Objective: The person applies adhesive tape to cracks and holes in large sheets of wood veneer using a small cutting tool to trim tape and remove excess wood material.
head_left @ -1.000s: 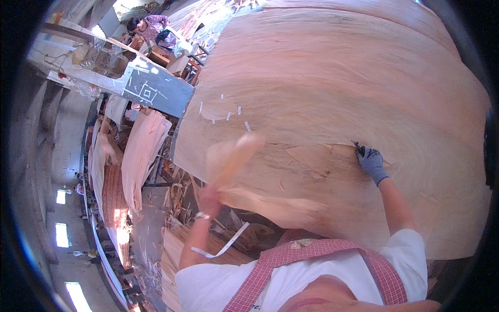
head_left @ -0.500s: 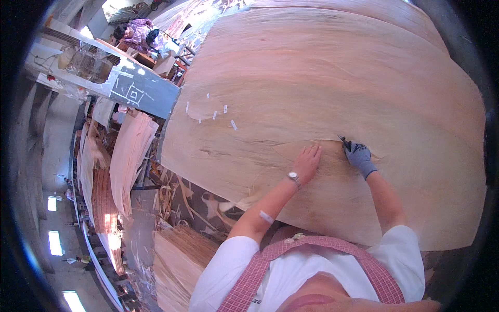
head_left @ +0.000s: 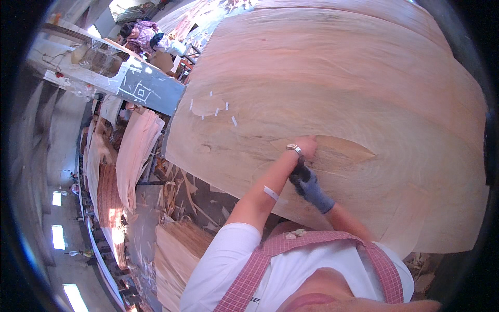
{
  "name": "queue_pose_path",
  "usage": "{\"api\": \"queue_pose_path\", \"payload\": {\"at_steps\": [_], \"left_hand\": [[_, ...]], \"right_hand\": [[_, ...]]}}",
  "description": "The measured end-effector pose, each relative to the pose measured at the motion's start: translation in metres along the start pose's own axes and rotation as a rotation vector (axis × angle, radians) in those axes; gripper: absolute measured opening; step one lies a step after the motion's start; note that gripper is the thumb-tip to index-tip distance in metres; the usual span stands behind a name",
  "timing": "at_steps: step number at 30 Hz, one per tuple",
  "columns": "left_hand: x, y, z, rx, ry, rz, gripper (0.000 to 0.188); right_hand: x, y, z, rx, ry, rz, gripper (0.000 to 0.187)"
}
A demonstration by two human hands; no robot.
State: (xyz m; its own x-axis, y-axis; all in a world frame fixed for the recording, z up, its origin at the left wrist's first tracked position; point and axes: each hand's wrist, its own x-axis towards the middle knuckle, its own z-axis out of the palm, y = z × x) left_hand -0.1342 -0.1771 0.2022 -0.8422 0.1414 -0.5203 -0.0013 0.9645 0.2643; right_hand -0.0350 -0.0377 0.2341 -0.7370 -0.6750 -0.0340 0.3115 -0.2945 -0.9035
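A broad, pale wood veneer sheet (head_left: pixel 270 99) spreads out in front of me. In it lies a leaf-shaped darker tan area (head_left: pixel 345 149), its pointed right end showing. My bare left hand (head_left: pixel 309 147), with a watch (head_left: pixel 294 148) at the wrist, rests on the left part of that area; its fingers are foreshortened and mostly hidden. My right hand (head_left: pixel 307 183), in a blue-grey glove with dark fingers, is closed just below the left wrist. Whatever it grips is too dark to make out. A white tape strip (head_left: pixel 270 193) sticks to my left forearm.
Several small white tape pieces (head_left: pixel 234 121) dot the sheet's left part. Stacked veneer (head_left: pixel 182 249) stands at the lower left, with scraps (head_left: pixel 192 200) beyond it. Hanging pink-tan sheets (head_left: pixel 138 156) and a grey-blue board (head_left: pixel 150 91) are at left. Another person (head_left: pixel 143 36) sits far left.
My right hand has moved left and nearer to me, from the leaf shape's right end to below my left wrist. My left hand has shifted slightly and bent, uncovering more of the leaf shape.
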Motion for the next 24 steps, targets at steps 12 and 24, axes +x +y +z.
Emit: {"api": "queue_pose_path", "payload": {"at_steps": [12, 24], "left_hand": [[-0.004, 0.002, -0.006, 0.108, -0.084, 0.003, 0.033], [-0.019, 0.012, 0.037, -0.031, 0.232, -0.184, 0.031]], "right_hand": [[-0.049, -0.052, 0.026, 0.118, -0.245, 0.435, 0.023], [-0.068, -0.11, -0.014, -0.821, -0.429, -0.177, 0.02]]}}
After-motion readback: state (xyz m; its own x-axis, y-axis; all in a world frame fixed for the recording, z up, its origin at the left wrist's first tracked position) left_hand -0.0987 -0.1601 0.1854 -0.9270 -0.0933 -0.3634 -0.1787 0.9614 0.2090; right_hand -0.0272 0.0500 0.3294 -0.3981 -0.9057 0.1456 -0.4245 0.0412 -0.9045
